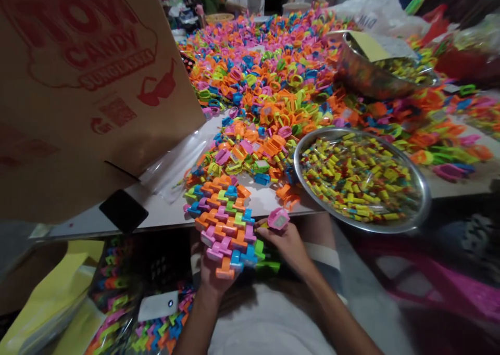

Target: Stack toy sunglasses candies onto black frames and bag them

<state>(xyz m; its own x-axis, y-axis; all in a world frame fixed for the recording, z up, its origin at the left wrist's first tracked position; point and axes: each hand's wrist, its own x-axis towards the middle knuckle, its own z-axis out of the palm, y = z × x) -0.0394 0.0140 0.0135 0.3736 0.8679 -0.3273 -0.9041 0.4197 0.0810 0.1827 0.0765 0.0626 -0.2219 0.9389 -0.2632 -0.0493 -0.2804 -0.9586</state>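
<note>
1 stack of toy watches (226,225), many-coloured & interlocked in rows, too many overlapping to count exactly; it's in front of the person's body, at the desk's near edge, directly above the L hand (214,278) & just L of the R hand (289,243). L hand grasps it from below, fingers mostly hidden behind it. R hand grips 1 pink watch (278,218) btwn thumb & fingers, near the stack's R side, face up.

Next out: 1 desk (167,215), white top, w/ 1 big heap of loose watches (265,74), orange, pink, green, yellow, blue, uncountable, spreading to the far side. A few orange ones lie just beyond the R hand.

2 steel basins: near basin (421,204), R of the hands, full of small yellow tubes (355,175); far basin (359,79), behind it, also w/ yellow tubes, plus 1 yellow card (367,46) on top.

L side: 1 cardboard box (78,178) w/ red print ("CANDY", "SUNGLASSES"), 1 dark phone (124,210) on the desk edge. Lower L, below desk level: 1 white device (158,306) atop more watches, + yellow sheets (42,298).

Far side: 2 people in white tops, partly cut off, & 1 white plastic bag (371,16) at R.
</note>
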